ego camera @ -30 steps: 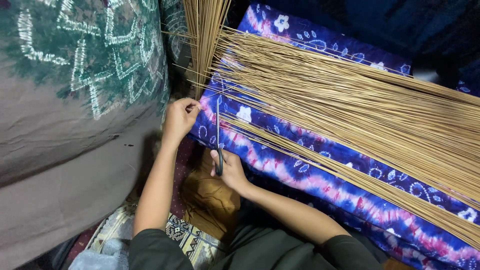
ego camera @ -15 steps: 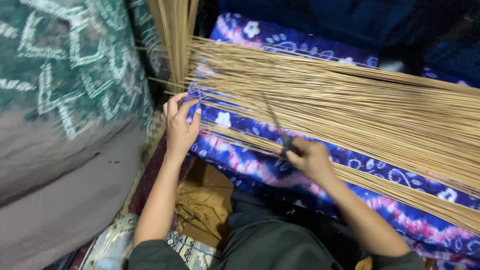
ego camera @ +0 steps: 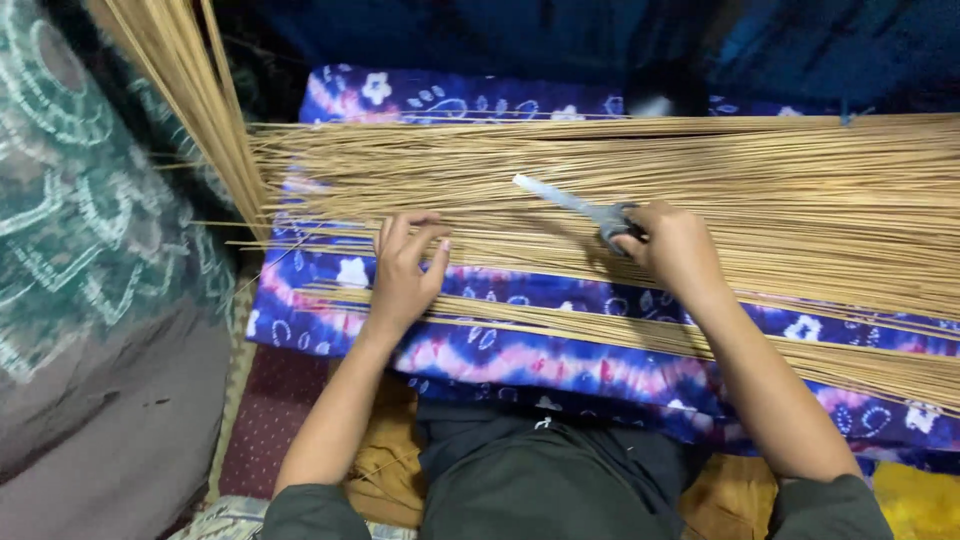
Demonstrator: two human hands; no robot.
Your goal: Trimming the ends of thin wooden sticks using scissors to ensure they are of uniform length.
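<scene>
A wide layer of long thin tan sticks (ego camera: pixel 780 190) lies across a blue and purple patterned cloth (ego camera: pixel 560 355) over my lap. My left hand (ego camera: pixel 405 270) rests flat on the sticks near their left ends, fingers apart and pressing down. My right hand (ego camera: pixel 675 245) grips a pair of grey scissors (ego camera: pixel 565 200) by the handles, the blades pointing up and left over the sticks. A thinner band of sticks (ego camera: pixel 700 345) lies apart, nearer to me on the cloth.
A second bundle of sticks (ego camera: pixel 190 100) leans up and away at the upper left. A green and white patterned cloth over grey fabric (ego camera: pixel 90 300) fills the left side. An orange cushion (ego camera: pixel 390 470) sits beneath my lap.
My right hand with the scissors has moved from beside my left hand out to the right and up onto the sticks. My left hand has flattened on the stick ends.
</scene>
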